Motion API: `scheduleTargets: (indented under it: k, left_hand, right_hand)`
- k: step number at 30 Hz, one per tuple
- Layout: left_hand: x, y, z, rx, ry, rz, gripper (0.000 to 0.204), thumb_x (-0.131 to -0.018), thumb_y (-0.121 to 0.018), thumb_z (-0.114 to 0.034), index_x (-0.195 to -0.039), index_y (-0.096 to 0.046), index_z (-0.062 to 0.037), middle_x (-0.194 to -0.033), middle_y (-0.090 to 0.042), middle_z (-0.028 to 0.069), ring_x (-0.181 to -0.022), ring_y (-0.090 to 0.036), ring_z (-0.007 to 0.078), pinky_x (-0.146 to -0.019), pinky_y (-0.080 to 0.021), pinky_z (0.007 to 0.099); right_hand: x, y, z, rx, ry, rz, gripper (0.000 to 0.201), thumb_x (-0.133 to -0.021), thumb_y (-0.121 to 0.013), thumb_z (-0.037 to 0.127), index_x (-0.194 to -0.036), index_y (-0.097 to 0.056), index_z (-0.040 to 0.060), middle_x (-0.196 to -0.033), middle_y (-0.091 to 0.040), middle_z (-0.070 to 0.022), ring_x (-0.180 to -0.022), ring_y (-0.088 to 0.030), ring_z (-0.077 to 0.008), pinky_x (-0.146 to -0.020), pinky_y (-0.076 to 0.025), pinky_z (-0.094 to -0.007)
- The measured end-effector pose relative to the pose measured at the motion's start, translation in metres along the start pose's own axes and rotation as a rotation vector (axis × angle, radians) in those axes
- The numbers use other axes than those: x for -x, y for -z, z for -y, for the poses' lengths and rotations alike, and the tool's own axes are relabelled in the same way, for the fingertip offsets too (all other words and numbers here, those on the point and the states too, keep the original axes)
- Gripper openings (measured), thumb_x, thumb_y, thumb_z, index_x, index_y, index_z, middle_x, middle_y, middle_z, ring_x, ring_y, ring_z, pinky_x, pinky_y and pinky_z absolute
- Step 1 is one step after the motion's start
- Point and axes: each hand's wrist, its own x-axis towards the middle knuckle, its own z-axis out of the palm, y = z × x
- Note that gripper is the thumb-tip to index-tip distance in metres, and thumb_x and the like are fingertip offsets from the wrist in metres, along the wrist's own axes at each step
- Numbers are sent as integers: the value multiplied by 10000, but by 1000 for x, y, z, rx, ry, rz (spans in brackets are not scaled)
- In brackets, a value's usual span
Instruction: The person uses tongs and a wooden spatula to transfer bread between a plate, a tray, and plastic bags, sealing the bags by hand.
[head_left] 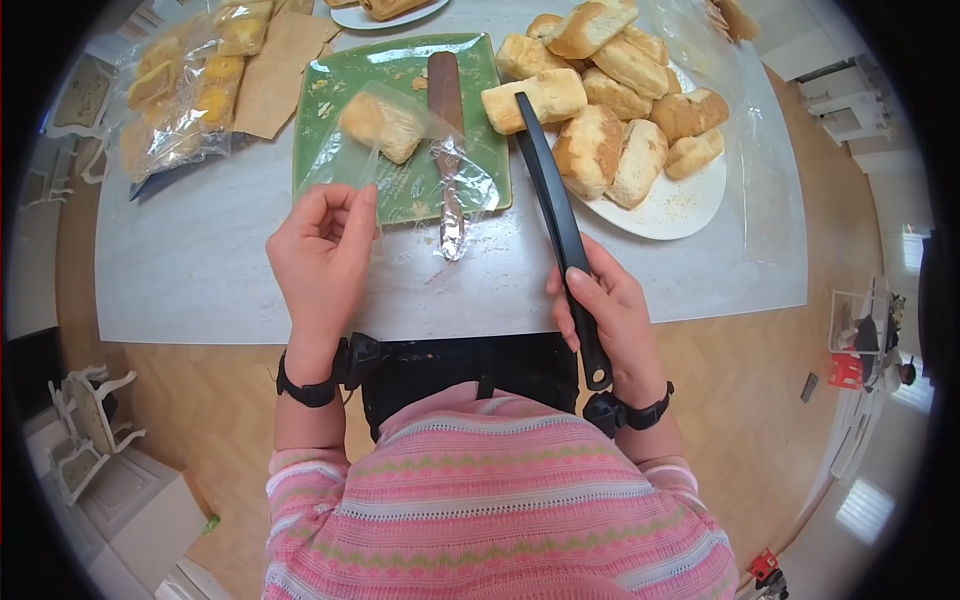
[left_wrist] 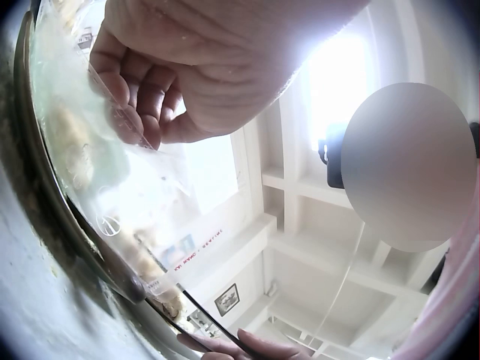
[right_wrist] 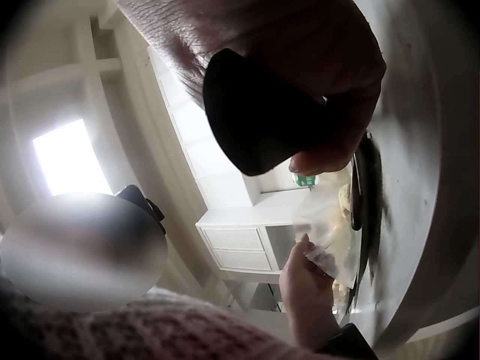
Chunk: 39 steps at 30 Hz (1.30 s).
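Observation:
My left hand [head_left: 325,240] pinches the edge of a clear plastic bag [head_left: 470,180] with thumb and fingers. Inside the bag a bread roll [head_left: 385,125] lies over the green square plate [head_left: 312,100]. Red print on the bag [left_wrist: 199,251] shows in the left wrist view. Black tongs [head_left: 558,205] are held in my right hand [head_left: 615,300], fingers and thumb round the lower arms. Their tips are at another bread roll [head_left: 550,97], which sits between the green plate and the heap of rolls. A brown flat spatula [head_left: 445,90] lies on the green plate, its lower end under the bag.
Several bread rolls [head_left: 640,160] are heaped on a white plate [head_left: 690,215] at the right. Bagged yellow-topped bread [head_left: 215,100] and brown paper [head_left: 280,85] lie at the left. More clear plastic [head_left: 765,190] hangs near the table's right edge. Crumbs dot the green plate.

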Motion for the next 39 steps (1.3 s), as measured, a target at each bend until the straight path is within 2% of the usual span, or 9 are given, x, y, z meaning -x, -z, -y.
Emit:
scheduleTargets:
  k: [4,11,13,20,23,25,28,33,39]
  left_hand:
    - [-1,1,5,5,-27,5,157,-939,-728,-130,-892,-656,1,-707,-637,-2,-595,-578,45,-545,-433,190]
    - [-2,1,6,-12,-17,9,155,-936,-729,-121,-886,-655,6,-720,-636,-7,-615,-590,43,-549,-444,184]
    - [-2,-1,3,8,6,-18,142,-914,-735,-80,-844,-665,21,-699,-630,-24,-626,-534,8,-565,-431,176]
    - [-6,-2,7,23,-31,-19,140,-909,-736,-83,-844,-667,20,-682,-637,-19,-613,-534,7,-554,-435,183]
    - [-5,-3,6,9,-60,7,133,-912,-729,-86,-844,-669,11,-651,-637,-7,-587,-546,12,-530,-441,195]
    - [-3,-4,3,-89,-159,26,124,-910,-727,-86,-841,-669,0,-627,-641,21,-553,-575,38,-505,-451,211]
    - [-2,-6,5,-122,-207,43,117,-907,-726,-85,-845,-665,-7,-625,-646,52,-542,-615,78,-497,-467,229]
    - [0,-8,6,-138,-236,66,115,-908,-724,-87,-848,-661,-11,-626,-648,66,-538,-637,107,-499,-476,239]
    - [-3,-3,9,-110,-228,50,140,-919,-718,-111,-839,-656,-15,-620,-646,65,-537,-636,105,-501,-472,241]
  right_hand:
    - [-2,0,-4,56,33,-2,550,-1014,-564,99,-1511,-363,-23,-936,-582,-58,-626,-574,-87,-472,-450,-215]
    - [19,10,5,183,59,-5,571,-980,-574,26,-1511,-370,-34,-964,-600,-60,-605,-569,-86,-481,-446,-214]
    - [28,13,12,221,69,9,574,-972,-570,9,-1509,-372,-39,-966,-607,-63,-601,-565,-83,-485,-441,-211]
    - [43,17,25,346,-57,199,584,-950,-573,-5,-1501,-384,-50,-936,-601,-61,-595,-536,-73,-516,-423,-210]
    - [36,9,24,339,-171,309,578,-964,-585,30,-1503,-387,-37,-951,-591,-55,-605,-538,-74,-517,-421,-207]
    - [28,1,23,326,-194,326,572,-973,-583,39,-1506,-387,-31,-947,-589,-53,-608,-542,-76,-515,-422,-208]
    - [15,-14,19,275,-250,343,559,-992,-576,59,-1510,-382,-20,-940,-588,-48,-613,-548,-79,-514,-428,-208]
    - [-6,-32,16,222,-306,393,549,-1012,-569,84,-1515,-371,-15,-942,-592,-41,-615,-551,-75,-512,-437,-206]
    - [-11,-31,31,321,-318,425,556,-1012,-578,108,-1513,-370,-14,-938,-596,-28,-615,-546,-54,-511,-436,-199]
